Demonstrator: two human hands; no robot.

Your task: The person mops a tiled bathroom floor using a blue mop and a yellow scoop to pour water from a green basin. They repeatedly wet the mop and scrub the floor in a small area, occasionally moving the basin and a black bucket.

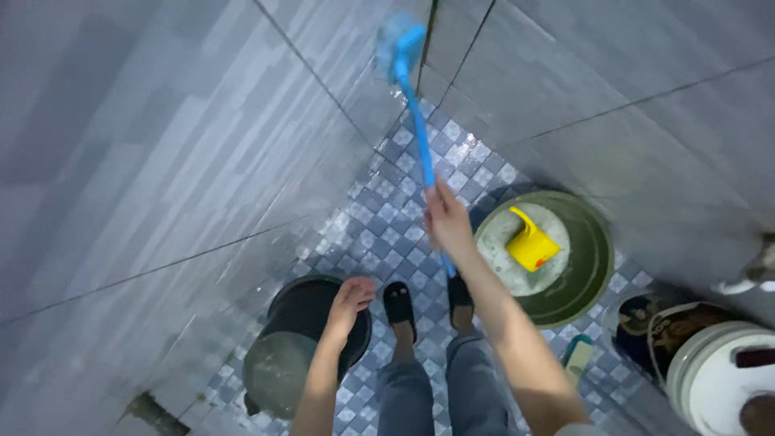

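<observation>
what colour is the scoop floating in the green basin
Yellow: the scoop sits in soapy water in the green basin, clearest in the head view.

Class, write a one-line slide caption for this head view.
Right hand holds blue brush against grey wall tiles; left hand over black bucket.

The brush [412, 97] is bright blue, the scoop [531, 244] yellow in a dull green basin [593, 250]. The floor [387, 226] shows a blue-and-white checked mosaic (wet-looking), the wall tiles [161, 161] streaky grey, the bucket [311, 311] black.
</observation>
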